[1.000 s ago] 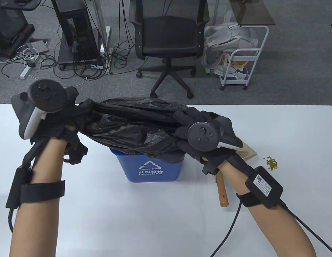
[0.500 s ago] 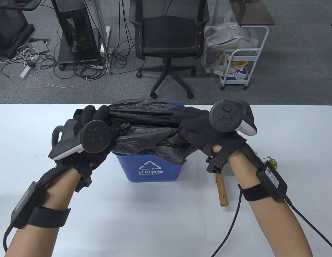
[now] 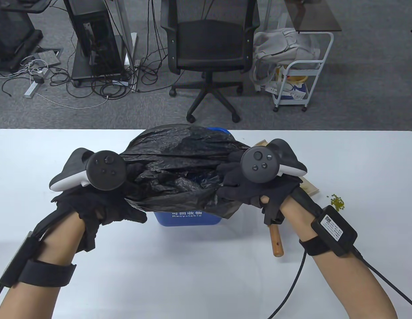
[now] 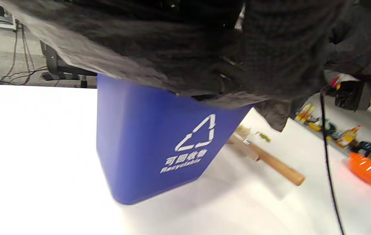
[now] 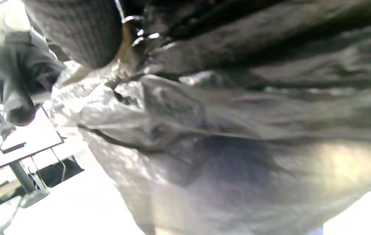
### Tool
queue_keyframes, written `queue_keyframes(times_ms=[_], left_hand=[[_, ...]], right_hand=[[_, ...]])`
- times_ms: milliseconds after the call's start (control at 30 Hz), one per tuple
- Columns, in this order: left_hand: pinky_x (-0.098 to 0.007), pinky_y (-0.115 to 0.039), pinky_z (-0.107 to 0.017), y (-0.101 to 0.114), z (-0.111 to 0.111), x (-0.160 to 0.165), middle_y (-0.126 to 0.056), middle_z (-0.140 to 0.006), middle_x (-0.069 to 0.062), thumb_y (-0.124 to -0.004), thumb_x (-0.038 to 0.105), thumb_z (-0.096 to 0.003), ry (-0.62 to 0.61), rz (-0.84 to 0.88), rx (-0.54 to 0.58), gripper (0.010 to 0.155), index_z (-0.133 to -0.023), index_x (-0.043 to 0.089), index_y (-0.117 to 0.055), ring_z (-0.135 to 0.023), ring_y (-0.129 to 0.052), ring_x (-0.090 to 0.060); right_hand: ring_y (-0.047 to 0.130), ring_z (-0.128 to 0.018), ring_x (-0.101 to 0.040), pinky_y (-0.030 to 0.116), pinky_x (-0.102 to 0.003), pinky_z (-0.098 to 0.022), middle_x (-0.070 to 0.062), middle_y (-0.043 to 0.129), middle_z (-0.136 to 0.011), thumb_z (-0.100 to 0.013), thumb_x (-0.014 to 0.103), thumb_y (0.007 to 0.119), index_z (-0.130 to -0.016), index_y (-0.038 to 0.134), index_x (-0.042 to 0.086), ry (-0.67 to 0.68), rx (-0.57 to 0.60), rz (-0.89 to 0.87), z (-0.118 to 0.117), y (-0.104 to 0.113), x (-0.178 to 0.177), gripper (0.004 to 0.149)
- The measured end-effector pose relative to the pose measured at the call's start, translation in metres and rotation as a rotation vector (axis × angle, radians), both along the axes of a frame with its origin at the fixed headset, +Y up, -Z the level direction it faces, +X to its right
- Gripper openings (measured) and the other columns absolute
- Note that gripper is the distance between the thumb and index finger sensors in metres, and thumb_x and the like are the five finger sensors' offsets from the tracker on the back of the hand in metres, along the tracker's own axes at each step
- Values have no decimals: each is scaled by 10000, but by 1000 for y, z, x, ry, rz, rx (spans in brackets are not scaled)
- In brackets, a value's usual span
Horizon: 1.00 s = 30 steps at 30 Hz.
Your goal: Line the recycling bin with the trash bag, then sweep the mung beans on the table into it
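white table [image 3: 206,282], seen from above: we take it as the clock face, 12 o'clock being the far edge. recycling bin [image 4: 153,137], blue, stands upright near the centre, toward 12; only the bottom of its front wall shows from above, while the left wrist view shows the whole front clear below the film. trash bag [image 3: 182,162], black, is stretched over the bin's mouth like a tent, and its near hem hangs part-way down the front wall; we cannot tell whether the far rim is wrapped. left hand [image 3: 99,206], at 9 o'clock of the bin, has its fingers curled round the bag's edge. right hand [image 3: 252,189], at 3 o'clock of the bin, likewise grips the opposite edge, fingers closed on film. brush [image 3: 275,239], of which we see the wooden handle, lies at 4 o'clock of the bin, partly under the right wrist. mung beans [image 3: 337,202], a small heap, lie at 3 o'clock, beyond the brush and well apart from the bin.

we judge the lining step to be in hand. the next move, we judge, calls for drawing both edges down outside the rim and pushing slack inside, gently, as the light bin may tip; sweeping is not yet begun.
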State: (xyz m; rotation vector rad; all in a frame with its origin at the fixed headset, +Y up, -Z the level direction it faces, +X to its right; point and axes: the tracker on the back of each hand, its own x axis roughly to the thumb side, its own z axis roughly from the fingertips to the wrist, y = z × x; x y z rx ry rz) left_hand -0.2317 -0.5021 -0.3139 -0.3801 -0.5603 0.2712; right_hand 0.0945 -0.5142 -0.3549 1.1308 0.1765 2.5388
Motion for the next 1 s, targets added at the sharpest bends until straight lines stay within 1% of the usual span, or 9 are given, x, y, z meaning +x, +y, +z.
queue_keyframes(times_ms=[100,200,333,400,433,567,667,767,1000], left_hand=[[-898,-261,-666,21,3,-6,-486,-1248,-251,-878,582,-415,-10,198,96,631,-830,122,-997,-1065,-243,-725],[-892,-318,-673,38,4,-8,-628,-1196,-250,-813,517,-474,18,422,225,563,-673,48,-1054,-1060,-352,-730],[-869,-413,-672,41,0,-1,-713,-1137,-272,-894,431,-479,151,394,365,468,-623,18,-1061,-1018,-507,-739],[-867,-433,-674,31,-8,10,-681,-1158,-277,-931,430,-458,174,189,338,466,-760,87,-1026,-1020,-517,-741],[-864,-435,-677,25,-13,15,-638,-1181,-282,-933,446,-456,172,111,292,532,-885,133,-966,-1025,-509,-743],[-867,-350,-684,-6,-32,28,-328,-1240,-347,-887,537,-457,203,-42,77,840,-1154,120,-674,-1026,-301,-778],[-861,-302,-685,-22,-47,29,-91,-1212,-356,-755,559,-507,273,-25,6,858,-1204,103,-549,-990,-123,-786],[-856,-293,-686,-31,-59,31,-39,-1196,-343,-827,534,-493,306,-3,30,887,-1207,104,-523,-969,-53,-785],[-853,-293,-708,-45,-77,37,95,-1157,-333,-921,533,-451,339,-205,0,1066,-1223,124,-310,-983,-33,-779]], right_hand=[[643,-953,-645,373,-849,-591,-281,829,-1004,-506,500,711,-664,1008,53,-68,82,-164,-2,17,7,559],[730,-905,-624,442,-829,-593,-284,884,-946,-511,451,741,-679,1024,66,-170,162,-219,-5,26,11,507],[754,-898,-613,468,-817,-603,-278,884,-948,-499,410,801,-748,1015,88,-239,176,-137,-11,19,5,460],[733,-916,-613,466,-812,-609,-282,850,-980,-492,412,814,-769,1011,110,-245,178,-60,-16,9,-2,455],[712,-929,-617,459,-812,-611,-285,812,-1011,-490,414,818,-787,1003,121,-255,179,-32,-18,4,-5,457],[548,-980,-672,416,-820,-620,-358,559,-1128,-479,457,825,-997,849,116,-282,156,72,-30,-10,-13,621],[392,-988,-727,371,-830,-627,-408,276,-1160,-478,495,823,-1155,609,80,-298,88,117,-37,-19,-17,823],[287,-976,-761,339,-834,-634,-422,92,-1136,-482,517,818,-1203,430,61,-332,24,170,-44,-27,-19,937],[264,-972,-766,345,-829,-639,-425,36,-1120,-493,521,814,-1208,378,44,-426,-26,245,-62,-41,-13,964]])
